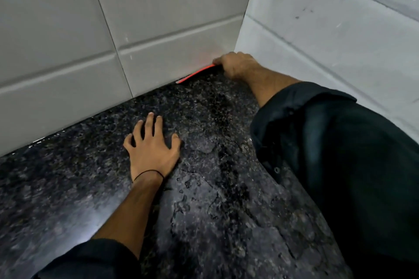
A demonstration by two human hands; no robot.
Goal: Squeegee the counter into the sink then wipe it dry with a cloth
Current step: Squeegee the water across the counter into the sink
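A dark speckled granite counter (68,188) fills the lower view, wet with puddles and streaks toward the right. In the far corner my right hand (237,64) grips a red squeegee (195,74), whose blade lies along the foot of the back wall. Most of the squeegee is hidden by the hand. My left hand (150,150) rests flat on the counter with spread fingers, a thin black band on its wrist. No sink and no cloth are in view.
White tiled walls (158,18) meet in a corner behind the counter and hem it in at the back and on the right (328,41). My dark right sleeve (340,165) covers much of the counter's right side.
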